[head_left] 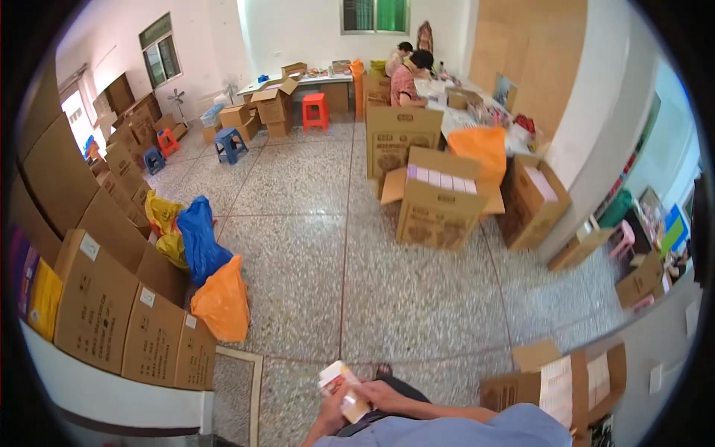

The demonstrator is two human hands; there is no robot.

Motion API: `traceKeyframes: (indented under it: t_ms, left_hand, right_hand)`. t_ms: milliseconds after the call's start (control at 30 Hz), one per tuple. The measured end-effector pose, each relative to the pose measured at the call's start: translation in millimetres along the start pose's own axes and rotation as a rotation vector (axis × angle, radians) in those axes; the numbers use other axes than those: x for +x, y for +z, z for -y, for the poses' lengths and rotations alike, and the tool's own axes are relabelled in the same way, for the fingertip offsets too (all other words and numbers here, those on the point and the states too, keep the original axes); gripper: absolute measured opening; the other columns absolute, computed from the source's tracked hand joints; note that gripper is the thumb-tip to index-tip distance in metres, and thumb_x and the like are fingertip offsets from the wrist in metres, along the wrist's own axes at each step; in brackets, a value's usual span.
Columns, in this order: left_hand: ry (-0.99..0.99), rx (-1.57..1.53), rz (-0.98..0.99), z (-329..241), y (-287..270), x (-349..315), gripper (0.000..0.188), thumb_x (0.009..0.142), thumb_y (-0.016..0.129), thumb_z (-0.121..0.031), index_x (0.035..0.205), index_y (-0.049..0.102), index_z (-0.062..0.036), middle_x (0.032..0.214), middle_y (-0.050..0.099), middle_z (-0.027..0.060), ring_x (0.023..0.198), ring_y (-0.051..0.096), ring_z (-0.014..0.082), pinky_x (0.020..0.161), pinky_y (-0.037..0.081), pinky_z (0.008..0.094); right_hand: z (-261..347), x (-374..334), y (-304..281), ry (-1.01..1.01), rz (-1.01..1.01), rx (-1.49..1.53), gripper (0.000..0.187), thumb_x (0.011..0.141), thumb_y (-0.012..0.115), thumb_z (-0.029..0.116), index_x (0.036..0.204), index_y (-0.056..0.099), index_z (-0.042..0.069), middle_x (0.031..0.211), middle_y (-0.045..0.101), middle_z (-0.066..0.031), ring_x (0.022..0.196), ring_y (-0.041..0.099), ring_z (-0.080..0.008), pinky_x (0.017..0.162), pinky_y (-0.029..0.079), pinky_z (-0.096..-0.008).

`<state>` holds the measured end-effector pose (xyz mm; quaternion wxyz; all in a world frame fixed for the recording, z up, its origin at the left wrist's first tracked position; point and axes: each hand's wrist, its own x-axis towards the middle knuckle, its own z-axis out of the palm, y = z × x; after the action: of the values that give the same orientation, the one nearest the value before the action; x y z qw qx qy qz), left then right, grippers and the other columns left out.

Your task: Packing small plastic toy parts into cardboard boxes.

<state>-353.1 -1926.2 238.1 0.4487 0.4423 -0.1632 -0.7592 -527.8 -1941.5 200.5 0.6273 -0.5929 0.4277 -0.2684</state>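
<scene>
Carton [353, 405], small and pale, sits tilted close before the person's body, left hand [329, 410] grasping its left side, right hand [378, 395] its right. Beyond, an orange bag [223, 302] then a blue bag [202, 242] lie along the floor's [298, 290] left edge; an open cardboard box [439, 216] stands toward its right. Near its far edge is a red stool [315, 104].

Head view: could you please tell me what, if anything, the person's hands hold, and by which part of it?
A small, light-coloured box, held by its sides: left hand on its left, right hand on its right.
</scene>
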Motion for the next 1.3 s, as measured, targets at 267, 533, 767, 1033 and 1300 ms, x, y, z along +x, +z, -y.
traceKeyframes:
  t_ms: [267,533,767,1033,1300]
  left_hand:
    - [0.286,-0.108,-0.065,-181.5,17.8,171.1,0.039,0.101,0.053,-0.017,0.137,0.050,-0.0028,0.115,0.066,0.0124,0.106,0.065,0.0255,0.091,0.054,0.0399]
    - [0.097,0.461,0.013,-401.8,25.5,380.4,0.066,0.080,0.084,-0.013,0.134,0.051,0.0046,0.122,0.064,0.0100,0.109,0.063,0.0163,0.093,0.051,0.0312]
    - [0.309,1.303,0.349,-551.0,74.3,580.4,0.087,0.061,0.092,-0.046,0.127,0.057,-0.0032,0.121,0.063,0.0138,0.109,0.061,0.0286,0.094,0.050,0.0389]
    - [0.308,1.333,0.039,-654.1,100.3,746.7,0.092,0.051,0.096,-0.047,0.124,0.059,-0.0057,0.114,0.062,0.0164,0.104,0.063,0.0356,0.089,0.052,0.0425]
    - [0.387,1.459,-0.151,-763.4,99.9,907.4,0.107,0.047,0.098,-0.049,0.131,0.053,-0.0009,0.112,0.060,0.0178,0.104,0.061,0.0354,0.089,0.051,0.0437]
  right_hand:
    - [113.5,272.1,-104.9,0.215,0.405,0.019,0.049,0.104,0.050,0.046,0.098,0.068,0.001,0.081,0.062,-0.0017,0.070,0.054,-0.0092,0.059,0.043,-0.0274]
    - [163.5,519.9,-215.6,0.096,-0.148,0.194,0.042,0.094,0.071,0.030,0.121,0.059,0.000,0.098,0.067,-0.0089,0.088,0.063,-0.0141,0.073,0.051,-0.0291]
    - [221.6,686.6,-324.8,0.235,-0.007,0.513,0.053,0.094,0.069,0.028,0.136,0.046,0.005,0.126,0.061,-0.0110,0.109,0.061,-0.0176,0.083,0.053,-0.0339]
    - [232.5,907.2,-430.2,0.339,0.215,0.575,0.051,0.090,0.068,0.018,0.135,0.048,0.004,0.109,0.063,-0.0088,0.094,0.066,-0.0169,0.077,0.056,-0.0308]
    - [261.8,1102.7,-508.5,0.252,0.275,0.570,0.044,0.090,0.063,0.010,0.131,0.050,0.004,0.101,0.064,-0.0083,0.086,0.066,-0.0161,0.071,0.057,-0.0301]
